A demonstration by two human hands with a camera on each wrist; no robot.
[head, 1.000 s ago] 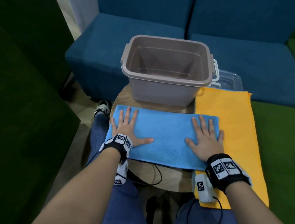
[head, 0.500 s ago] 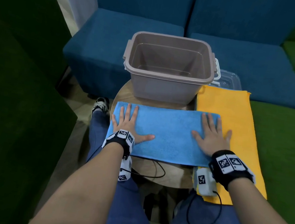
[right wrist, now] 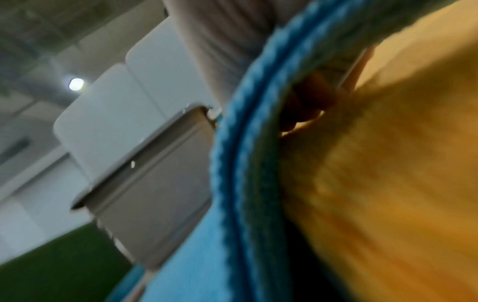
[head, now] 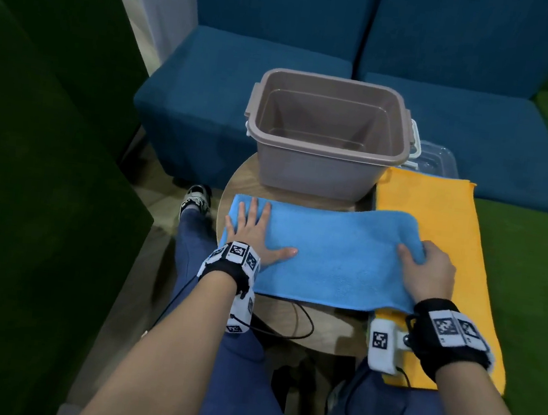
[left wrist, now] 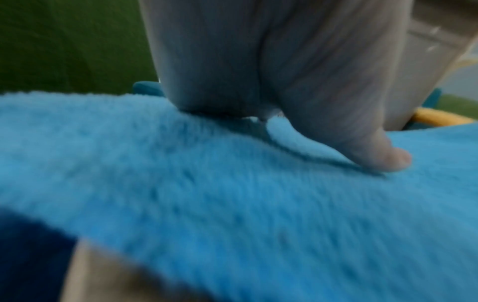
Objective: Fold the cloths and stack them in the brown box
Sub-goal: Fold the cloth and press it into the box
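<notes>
Currently the seating, blue sofa point(head: 465, 127) ahead and green cushion point(head: 533, 273) to the right, surrounds a small round table point(head: 313, 322) that carries the work. At the table's far edge stands the brown box point(head: 322, 165), with no cloth in it yet. To its right lies the orange cloth point(head: 436, 227), flat and unfolded, partly on the green cushion. In front of the box the blue cloth point(head: 328, 259) lies as a long band, its right end overlapping the orange cloth. One second ago both hands lay flat on this band; now only the left hand point(head: 255, 236) does so, fingers spread and palm pressing the left end down. The right hand point(head: 430, 274) has changed to a grasp: its fingers curl under the right end, the thumb lies on top, and the end is raised off the orange cloth. Judgement: smoothing is complete and the crosswise fold, right end toward left, is starting; boxing comes later
</notes>
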